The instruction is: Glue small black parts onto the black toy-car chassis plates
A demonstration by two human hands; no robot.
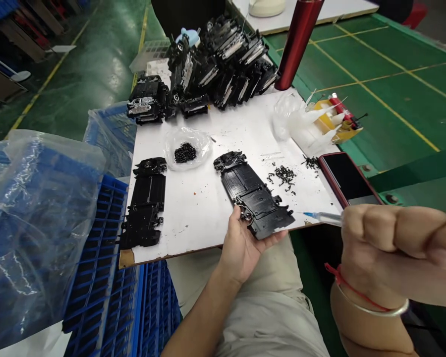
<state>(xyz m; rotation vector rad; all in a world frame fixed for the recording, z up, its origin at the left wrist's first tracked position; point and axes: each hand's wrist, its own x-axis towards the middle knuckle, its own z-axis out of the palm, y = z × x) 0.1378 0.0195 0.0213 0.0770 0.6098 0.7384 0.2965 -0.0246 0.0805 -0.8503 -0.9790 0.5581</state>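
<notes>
My left hand (241,245) grips the near end of a black plastic model car chassis (249,191), thumb on its left side and fingers underneath. The chassis slants over the front of the white tabletop. At the right, my right hand (388,248) is closed around a clear syringe (330,218) with a blue needle hub. Its tip points left, a short way from the chassis and apart from it. Another black chassis (144,203) lies at the table's left edge. Between them sits an opened plastic bag (206,146) holding small black screws (185,152).
Loose screws (284,174) lie right of the chassis, near a phone (349,176). Behind them are white pointed nozzles (306,119) and a yellow box (325,121). Stacked black chassis (226,64) and a red flask (299,44) fill the back. Blue crates (100,238) stand left.
</notes>
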